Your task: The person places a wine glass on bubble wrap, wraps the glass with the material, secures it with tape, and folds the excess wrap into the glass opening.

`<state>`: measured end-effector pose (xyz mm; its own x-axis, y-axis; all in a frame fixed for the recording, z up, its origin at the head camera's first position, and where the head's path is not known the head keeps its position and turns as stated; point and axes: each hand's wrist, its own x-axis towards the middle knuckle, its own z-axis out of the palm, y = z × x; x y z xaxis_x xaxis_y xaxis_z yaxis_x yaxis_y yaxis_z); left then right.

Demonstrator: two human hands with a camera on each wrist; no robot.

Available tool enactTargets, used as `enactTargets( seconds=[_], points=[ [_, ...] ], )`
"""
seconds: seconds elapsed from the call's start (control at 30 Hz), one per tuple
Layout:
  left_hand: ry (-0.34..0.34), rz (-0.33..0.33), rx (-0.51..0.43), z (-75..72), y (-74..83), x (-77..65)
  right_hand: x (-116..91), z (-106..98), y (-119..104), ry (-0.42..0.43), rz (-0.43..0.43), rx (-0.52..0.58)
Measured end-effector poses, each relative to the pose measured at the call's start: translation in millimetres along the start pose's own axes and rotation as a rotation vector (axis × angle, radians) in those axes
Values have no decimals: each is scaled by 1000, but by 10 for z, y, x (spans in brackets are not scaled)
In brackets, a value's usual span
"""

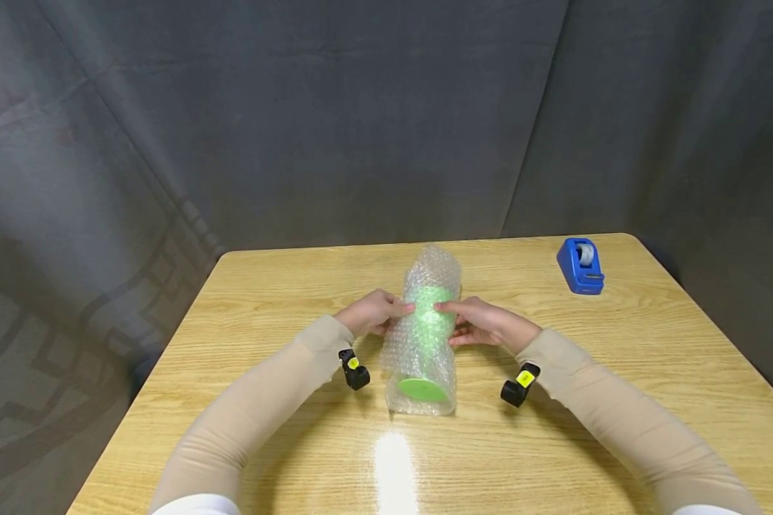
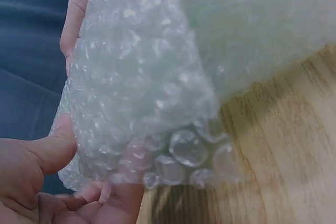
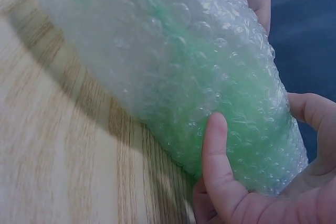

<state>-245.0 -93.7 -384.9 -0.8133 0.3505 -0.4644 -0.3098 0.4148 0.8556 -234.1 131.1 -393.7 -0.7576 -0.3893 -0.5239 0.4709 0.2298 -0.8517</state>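
Observation:
A roll of bubble wrap [image 1: 393,354] lies lengthwise in front of me on the table, around a green goblet-like object [image 1: 423,390]. Through the film show its wide body, a narrower middle and a round flat base at the near end. My left hand [image 1: 375,312] pinches the wrap's left edge; in the left wrist view the thumb [image 2: 55,148] is outside and fingers reach beneath the film. From the right side, my right hand [image 1: 483,322] grips the wrapped body, thumb on top. In the right wrist view, a finger [image 3: 216,156] presses against the bubbles.
A blue tape dispenser [image 1: 580,268] with a roll of clear tape stands at the table's back right. The wooden table [image 1: 283,286] ends in front of a dark grey curtain [image 1: 361,129]. Small black wrist cameras [image 1: 354,370] hang from both sleeves.

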Motion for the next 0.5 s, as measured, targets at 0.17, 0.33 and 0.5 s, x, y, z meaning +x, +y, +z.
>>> enactTargets(
  seconds=[0.17,0.33,0.5],
  points=[
    [11,-56,-10,-22,-26,30,14,-2,4,5,10,3],
    [-5,-73,-23,-31,-41,42,15,-5,2,-8,11,12],
    [-3,-68,-29,-32,-43,48,0,0,-6,-3,11,10]
  ],
)
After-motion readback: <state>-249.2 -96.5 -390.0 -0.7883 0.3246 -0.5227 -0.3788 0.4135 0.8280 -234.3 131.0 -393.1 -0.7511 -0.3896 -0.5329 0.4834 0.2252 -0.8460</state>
